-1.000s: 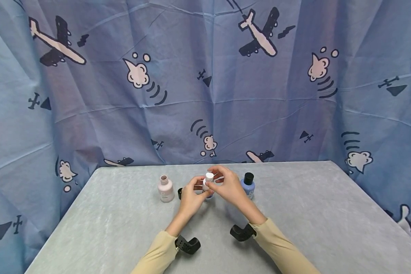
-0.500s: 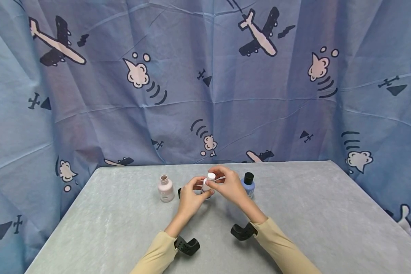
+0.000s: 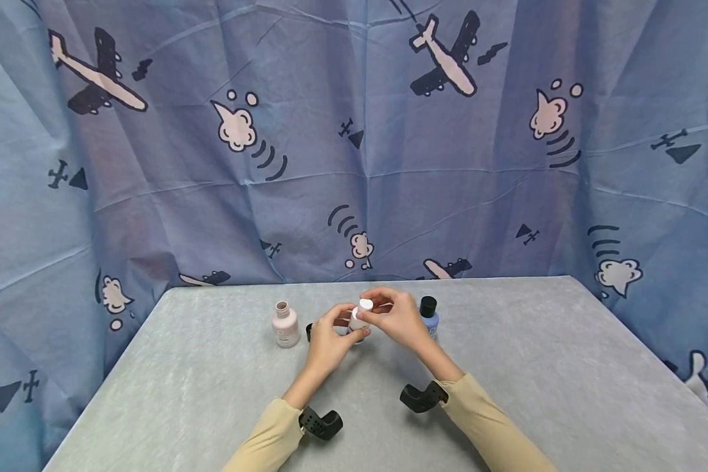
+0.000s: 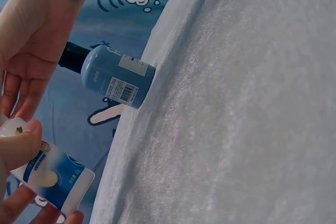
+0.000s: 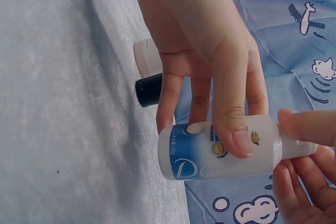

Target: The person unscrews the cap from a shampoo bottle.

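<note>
A small white bottle (image 5: 210,150) with a blue-and-gold label is held between both hands at the table's far middle. My left hand (image 3: 327,344) grips its body, the thumb across the label and the fingers behind. My right hand (image 3: 400,320) pinches the white cap (image 3: 366,304) between thumb and fingers. In the head view the bottle leans slightly right, cap up, its lower part partly hidden by the left thumb. Just right of the right hand stands a blue bottle (image 4: 118,77) with a black cap (image 3: 428,305).
Left of the hands stands a pale pink bottle (image 3: 286,328) with a bare, uncapped neck. A black cap (image 5: 149,90) lies between it and the left hand, partly covered. The grey cloth-covered table (image 3: 171,393) ends at a blue patterned curtain (image 3: 307,131).
The white bottle has tipped a little to the right, its cap shifting right and slightly down. My right hand has moved slightly right with it; the left grip looks the same.
</note>
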Motion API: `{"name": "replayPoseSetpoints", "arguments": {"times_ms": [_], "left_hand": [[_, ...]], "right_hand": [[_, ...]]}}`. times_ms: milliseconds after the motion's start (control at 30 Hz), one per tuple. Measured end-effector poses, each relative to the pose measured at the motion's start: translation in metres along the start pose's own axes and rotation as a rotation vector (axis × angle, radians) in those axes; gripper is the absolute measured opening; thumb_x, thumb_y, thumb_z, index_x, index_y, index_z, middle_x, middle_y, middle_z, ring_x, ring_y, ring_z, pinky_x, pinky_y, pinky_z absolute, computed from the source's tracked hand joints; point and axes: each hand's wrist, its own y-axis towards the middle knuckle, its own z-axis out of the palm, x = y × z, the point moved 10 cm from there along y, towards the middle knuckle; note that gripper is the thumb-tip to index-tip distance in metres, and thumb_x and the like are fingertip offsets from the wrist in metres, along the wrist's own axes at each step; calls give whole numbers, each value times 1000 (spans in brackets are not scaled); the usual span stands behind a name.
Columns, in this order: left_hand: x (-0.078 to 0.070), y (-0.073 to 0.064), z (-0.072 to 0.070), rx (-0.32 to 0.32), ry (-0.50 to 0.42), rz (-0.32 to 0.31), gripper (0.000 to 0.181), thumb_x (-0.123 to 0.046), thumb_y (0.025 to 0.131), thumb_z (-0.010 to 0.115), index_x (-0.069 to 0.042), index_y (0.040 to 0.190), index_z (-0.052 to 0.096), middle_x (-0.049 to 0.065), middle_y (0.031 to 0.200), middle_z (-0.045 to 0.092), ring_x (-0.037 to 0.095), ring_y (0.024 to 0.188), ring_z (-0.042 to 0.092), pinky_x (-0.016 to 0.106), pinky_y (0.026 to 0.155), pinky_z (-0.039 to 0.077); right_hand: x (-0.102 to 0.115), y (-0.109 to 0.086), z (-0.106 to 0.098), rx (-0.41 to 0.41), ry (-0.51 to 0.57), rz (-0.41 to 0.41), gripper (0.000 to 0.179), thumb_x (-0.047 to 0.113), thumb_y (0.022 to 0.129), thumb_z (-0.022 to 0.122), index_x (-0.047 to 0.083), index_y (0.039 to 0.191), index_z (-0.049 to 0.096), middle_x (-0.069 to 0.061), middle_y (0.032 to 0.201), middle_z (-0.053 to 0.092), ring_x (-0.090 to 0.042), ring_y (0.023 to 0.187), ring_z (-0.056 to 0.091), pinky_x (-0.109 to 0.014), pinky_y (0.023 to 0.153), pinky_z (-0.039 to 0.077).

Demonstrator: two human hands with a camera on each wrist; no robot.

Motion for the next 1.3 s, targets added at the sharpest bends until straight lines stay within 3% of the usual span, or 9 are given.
{"name": "replayPoseSetpoints", "arguments": {"times_ms": [133, 367, 533, 733, 1000, 1300], "left_hand": [[-4, 0, 0, 15, -4, 31, 41, -19, 73, 83, -10, 110, 67, 11, 93, 73, 24, 80, 69, 45, 72, 56], [-5, 0, 4, 63, -8, 29, 40, -19, 74, 82, -10, 110, 67, 11, 96, 73, 24, 83, 69, 41, 72, 57], [-5, -2, 6, 100, -7, 23, 41, -19, 75, 81, -10, 112, 66, 11, 96, 72, 24, 83, 69, 34, 70, 57], [-7, -3, 8, 144, -18, 42, 42, -20, 77, 80, -9, 115, 65, 11, 99, 72, 25, 85, 68, 36, 71, 57], [-5, -5, 10, 223, 5, 64, 42, -21, 77, 80, -9, 115, 66, 10, 104, 72, 24, 87, 69, 35, 73, 57], [0, -7, 13, 288, -31, 38, 40, -20, 81, 77, -8, 118, 65, 13, 107, 70, 25, 95, 66, 34, 78, 58]], "right_hand": [[0, -1, -1, 2, -17, 15, 29, 10, 74, 82, 4, 101, 72, -12, 87, 71, -21, 80, 71, -25, 73, 58], [0, -2, -2, 7, -49, 36, 27, 13, 73, 82, 5, 97, 72, -9, 84, 72, -17, 76, 70, -24, 71, 58], [4, -3, -3, 30, -63, 1, 25, 12, 73, 82, 4, 94, 71, -10, 82, 72, -15, 73, 69, -22, 68, 57], [8, -4, -5, 52, -77, -37, 25, 13, 74, 82, 4, 94, 71, -10, 80, 71, -15, 71, 68, -21, 66, 56], [6, -5, 0, 168, 3, -81, 25, 10, 75, 81, 1, 96, 71, -13, 89, 71, -14, 80, 67, -24, 75, 57], [5, -8, 7, 246, 59, -88, 28, 6, 78, 78, -2, 103, 70, -16, 102, 71, -21, 91, 68, -27, 82, 57]]}}
